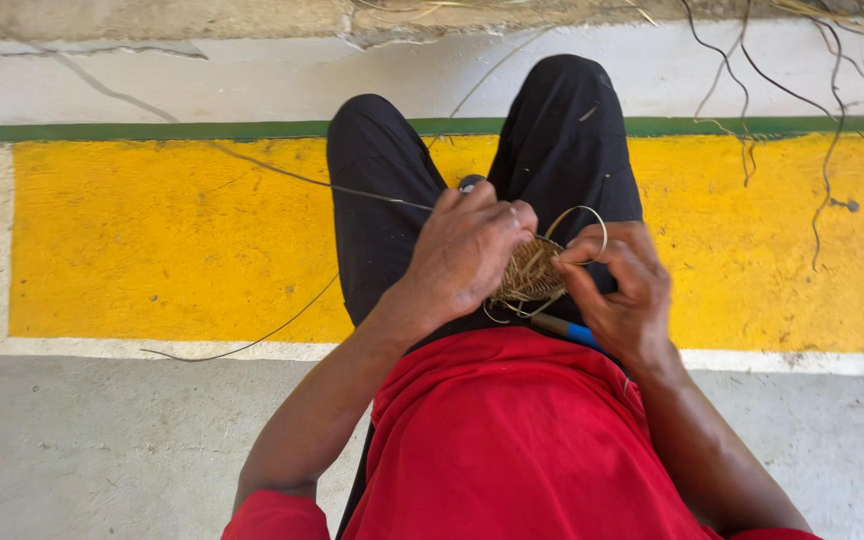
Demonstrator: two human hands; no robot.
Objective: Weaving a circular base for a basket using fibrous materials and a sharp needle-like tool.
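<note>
Woven fibre [527, 272] is gripped over the lap by the closed left hand [467, 250], while a thin looping strand [582, 215] beside it is pinched between fingertips of the closed right hand [620, 290].

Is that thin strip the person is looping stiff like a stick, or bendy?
Probably bendy: the thin strip curls in a loop above the right hand. It likely springs back, since the loop holds itself open. The small woven piece under the left hand looks light.
</note>
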